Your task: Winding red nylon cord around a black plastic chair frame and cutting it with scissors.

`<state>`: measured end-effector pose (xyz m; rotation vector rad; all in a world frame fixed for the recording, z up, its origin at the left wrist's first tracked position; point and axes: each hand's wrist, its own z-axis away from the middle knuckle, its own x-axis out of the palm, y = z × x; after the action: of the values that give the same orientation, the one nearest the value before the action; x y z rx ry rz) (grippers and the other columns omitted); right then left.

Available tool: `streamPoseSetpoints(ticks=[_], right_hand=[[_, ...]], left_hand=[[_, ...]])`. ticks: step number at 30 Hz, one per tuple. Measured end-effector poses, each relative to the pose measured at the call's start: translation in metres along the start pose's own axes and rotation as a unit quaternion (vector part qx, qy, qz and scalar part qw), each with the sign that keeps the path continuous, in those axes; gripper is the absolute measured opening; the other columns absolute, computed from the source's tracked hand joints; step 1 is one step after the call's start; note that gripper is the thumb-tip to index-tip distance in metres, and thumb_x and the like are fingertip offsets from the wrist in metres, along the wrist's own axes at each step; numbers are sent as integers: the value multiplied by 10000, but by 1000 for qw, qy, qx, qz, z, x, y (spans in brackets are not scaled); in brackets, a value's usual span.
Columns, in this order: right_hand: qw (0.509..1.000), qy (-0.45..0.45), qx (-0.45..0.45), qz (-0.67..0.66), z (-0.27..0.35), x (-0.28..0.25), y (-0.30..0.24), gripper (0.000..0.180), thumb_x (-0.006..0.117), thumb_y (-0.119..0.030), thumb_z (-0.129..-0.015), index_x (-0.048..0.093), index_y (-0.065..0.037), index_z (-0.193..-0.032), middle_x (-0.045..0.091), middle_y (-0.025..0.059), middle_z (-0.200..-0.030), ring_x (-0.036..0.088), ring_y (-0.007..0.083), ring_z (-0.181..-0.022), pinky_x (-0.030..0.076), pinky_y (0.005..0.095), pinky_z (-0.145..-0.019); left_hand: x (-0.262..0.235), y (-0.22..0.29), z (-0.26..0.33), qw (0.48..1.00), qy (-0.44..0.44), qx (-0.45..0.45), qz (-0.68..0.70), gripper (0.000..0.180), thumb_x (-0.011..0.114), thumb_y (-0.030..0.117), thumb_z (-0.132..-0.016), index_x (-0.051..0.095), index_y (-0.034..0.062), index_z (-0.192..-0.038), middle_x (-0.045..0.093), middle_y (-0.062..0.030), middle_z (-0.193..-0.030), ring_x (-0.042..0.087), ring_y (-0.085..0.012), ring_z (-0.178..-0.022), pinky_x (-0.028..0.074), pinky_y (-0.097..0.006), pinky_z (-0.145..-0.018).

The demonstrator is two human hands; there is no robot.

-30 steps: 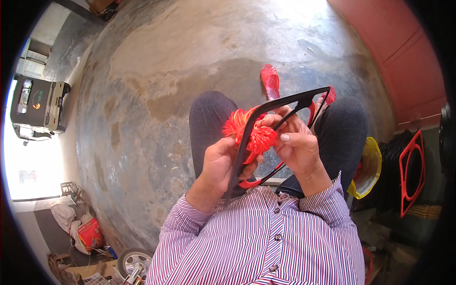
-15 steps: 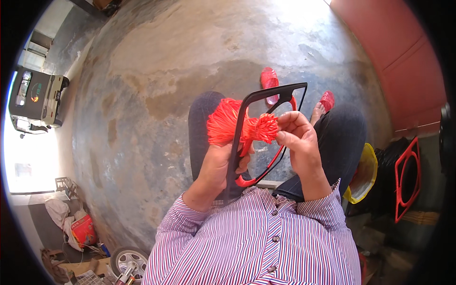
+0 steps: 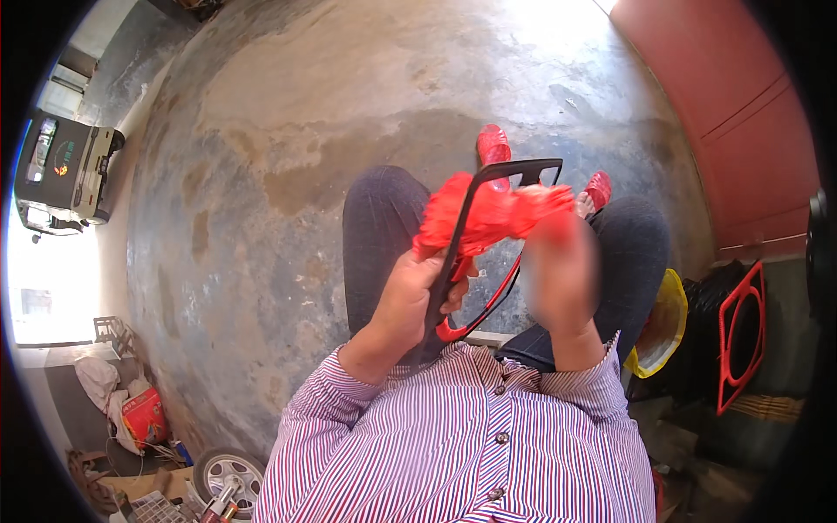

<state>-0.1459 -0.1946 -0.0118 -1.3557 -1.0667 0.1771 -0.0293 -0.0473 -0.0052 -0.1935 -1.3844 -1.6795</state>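
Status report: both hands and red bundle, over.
Left hand closed on black-and-red frame. Red bundle above left hand. Right hand blurred at bundle's right end, grip unclear. Frame's bar crosses before bundle.

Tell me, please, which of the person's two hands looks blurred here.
The right hand, at the end of the red strand bundle; the left hand, gripping the black frame, shows far more sharply.

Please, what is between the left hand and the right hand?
The head view shows a red cord bundle and part of a black-and-red frame.
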Motion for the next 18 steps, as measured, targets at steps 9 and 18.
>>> streamPoseSetpoints(ticks=[9,18], right_hand=[[995,-19,-21,100,5,-19,-4,423,647,-292,-970,519,3,-1244,638,75,-1099,592,109,-1010,464,268,-888],[970,-46,20,237,-1,-14,-2,398,747,-240,-898,561,0,-1155,677,46,-979,635,85,-879,497,225,-786]], left_hand=[[-33,4,2,995,17,63,81,272,483,199,-1011,572,3,-1177,617,-152,-870,545,-177,-575,395,-258,-442],[-40,15,5,994,-28,23,106,239,478,252,-1025,524,25,-966,580,-122,-746,493,-127,-517,364,-235,-403]])
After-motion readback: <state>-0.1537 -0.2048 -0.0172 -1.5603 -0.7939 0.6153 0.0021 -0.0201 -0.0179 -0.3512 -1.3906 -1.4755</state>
